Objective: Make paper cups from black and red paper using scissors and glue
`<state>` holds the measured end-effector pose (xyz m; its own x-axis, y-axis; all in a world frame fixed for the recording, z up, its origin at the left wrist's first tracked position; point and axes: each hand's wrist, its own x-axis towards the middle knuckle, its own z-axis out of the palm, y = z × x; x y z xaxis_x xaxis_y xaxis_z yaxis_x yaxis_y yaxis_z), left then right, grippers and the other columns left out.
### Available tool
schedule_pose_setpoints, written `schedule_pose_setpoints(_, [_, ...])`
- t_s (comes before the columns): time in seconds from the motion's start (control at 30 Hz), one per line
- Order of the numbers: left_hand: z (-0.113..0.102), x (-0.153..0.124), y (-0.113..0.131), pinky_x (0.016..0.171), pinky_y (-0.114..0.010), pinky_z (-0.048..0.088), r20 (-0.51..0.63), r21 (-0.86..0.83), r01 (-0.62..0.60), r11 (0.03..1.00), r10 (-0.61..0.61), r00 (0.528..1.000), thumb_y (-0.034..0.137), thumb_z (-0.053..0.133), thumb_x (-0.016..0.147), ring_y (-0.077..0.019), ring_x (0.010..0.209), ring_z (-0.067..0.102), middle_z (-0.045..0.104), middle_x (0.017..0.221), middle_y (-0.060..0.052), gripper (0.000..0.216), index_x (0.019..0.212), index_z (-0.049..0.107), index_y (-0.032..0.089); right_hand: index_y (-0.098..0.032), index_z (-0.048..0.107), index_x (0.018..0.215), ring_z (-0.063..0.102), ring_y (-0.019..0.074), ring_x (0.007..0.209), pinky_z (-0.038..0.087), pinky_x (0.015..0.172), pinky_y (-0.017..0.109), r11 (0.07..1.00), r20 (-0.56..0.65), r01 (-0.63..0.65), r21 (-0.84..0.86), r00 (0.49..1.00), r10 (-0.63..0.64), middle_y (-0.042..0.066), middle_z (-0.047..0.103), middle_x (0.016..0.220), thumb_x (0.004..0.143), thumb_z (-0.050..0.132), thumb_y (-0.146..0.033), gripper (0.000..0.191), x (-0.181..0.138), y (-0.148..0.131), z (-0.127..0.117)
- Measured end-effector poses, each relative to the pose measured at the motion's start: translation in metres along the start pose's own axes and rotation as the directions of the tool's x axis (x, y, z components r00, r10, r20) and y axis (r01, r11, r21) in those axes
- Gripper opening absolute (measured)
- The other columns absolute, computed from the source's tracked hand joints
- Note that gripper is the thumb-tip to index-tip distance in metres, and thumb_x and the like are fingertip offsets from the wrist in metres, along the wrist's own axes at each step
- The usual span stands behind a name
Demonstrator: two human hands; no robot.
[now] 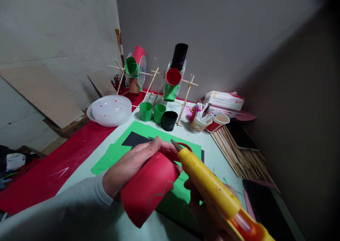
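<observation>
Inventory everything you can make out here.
Red tube: one, red, lower centre
Glue gun: one, yellow and orange, lower right
Red loop: one, red, beyond glue gun
Paper: several sheets, green and black, centre
Small cups: three, two green, one black, beyond paper
Tube wheels: two, multicoloured, on stick frames
Plastic bowl: at least one, whitish, left
Pen cup: one, patterned, right
Paper cup: one, red and white, beside pen cup
Pack: one, white, behind pen cup
Wooden sticks: many, tan, right
Dark panels: two, black, right
Boards: two, brown, left
Brushes: at least two, brown, back
Table: one, white and red, underneath
Left hand: one, grey sleeve, on red tube
Right hand: one, shadowed, on glue gun
</observation>
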<state>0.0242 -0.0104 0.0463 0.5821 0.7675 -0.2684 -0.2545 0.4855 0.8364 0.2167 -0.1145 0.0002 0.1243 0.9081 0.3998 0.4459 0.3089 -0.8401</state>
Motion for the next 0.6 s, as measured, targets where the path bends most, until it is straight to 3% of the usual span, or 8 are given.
schedule_pose_setpoints(0.13, [0.003, -0.002, -0.004, 0.058, -0.029, 0.056, 0.074, 0.021, 0.104, 0.994, -0.105, 0.992, 0.053, 0.057, 0.095, -0.0218, 0.074, 0.072, 0.078, 0.104, -0.009, 0.04, 0.106, 0.075, 0.019, -0.028, 0.072, 0.112, 0.075, 0.0271, 0.077, 0.065, 0.063, 0.035, 0.99, -0.051, -0.11, 0.086, 0.992, 0.115, 0.008, 0.076, 0.098, 0.084, 0.075, -0.034, 0.03, 0.01, -0.006, 0.0])
schedule_pose_setpoints(0.23, [0.009, -0.003, -0.005, 0.073, -0.029, 0.057, 0.097, 0.053, 0.071, 0.996, -0.076, 0.992, 0.048, 0.062, 0.094, -0.0249, 0.097, 0.072, 0.078, 0.111, -0.009, 0.035, 0.106, 0.077, 0.019, -0.026, 0.071, 0.099, 0.074, 0.0268, 0.079, 0.065, 0.067, 0.037, 0.951, -0.114, -0.177, 0.254, 0.971, 0.211, 0.007, 0.074, 0.089, 0.079, 0.078, -0.051, 0.033, 0.021, -0.012, 0.004])
schedule_pose_setpoints(0.33, [0.014, -0.003, -0.006, 0.089, -0.028, 0.053, 0.12, 0.093, 0.032, 0.995, -0.043, 0.992, 0.045, 0.063, 0.095, -0.0239, 0.111, 0.069, 0.079, 0.112, -0.007, 0.03, 0.104, 0.079, 0.022, -0.023, 0.069, 0.085, 0.07, 0.023, 0.069, 0.063, 0.061, 0.033, 0.931, -0.111, -0.213, 0.297, 0.96, 0.256, 0.003, 0.069, 0.074, 0.075, 0.083, -0.044, 0.026, 0.032, -0.02, 0.008])
schedule_pose_setpoints(0.4, [0.016, -0.002, -0.007, 0.087, -0.028, 0.054, 0.122, 0.091, 0.049, 0.995, -0.06, 0.991, 0.047, 0.065, 0.093, -0.0234, 0.107, 0.071, 0.079, 0.113, -0.005, 0.029, 0.104, 0.079, 0.024, -0.023, 0.068, 0.081, 0.064, 0.019, 0.059, 0.057, 0.053, 0.029, 0.921, -0.102, -0.236, 0.309, 0.955, 0.279, 0.0, 0.063, 0.064, 0.077, 0.081, -0.036, 0.02, 0.037, -0.024, 0.009])
schedule_pose_setpoints(0.53, [0.015, -0.004, -0.01, 0.072, -0.035, 0.061, 0.131, -0.049, 0.135, 0.99, -0.127, 0.983, 0.054, 0.063, 0.092, -0.0239, 0.076, 0.076, 0.078, 0.107, -0.009, 0.043, 0.118, 0.071, 0.022, -0.021, 0.068, 0.084, 0.045, 0.0117, 0.046, 0.037, 0.039, 0.024, 0.892, -0.129, -0.279, 0.356, 0.931, 0.343, -0.005, 0.053, 0.055, 0.079, 0.08, -0.037, 0.021, 0.042, -0.021, 0.005])
schedule_pose_setpoints(0.6, [0.014, -0.007, -0.01, 0.075, -0.042, 0.063, 0.161, -0.119, 0.102, 0.988, -0.082, 0.984, 0.057, 0.06, 0.092, -0.0304, 0.09, 0.076, 0.071, 0.127, -0.017, 0.051, 0.126, 0.067, 0.02, -0.02, 0.067, 0.086, 0.041, 0.0099, 0.044, 0.033, 0.039, 0.023, 0.858, -0.132, -0.307, 0.412, 0.911, 0.39, -0.006, 0.051, 0.054, 0.08, 0.08, -0.04, 0.025, 0.042, -0.016, 0.002])
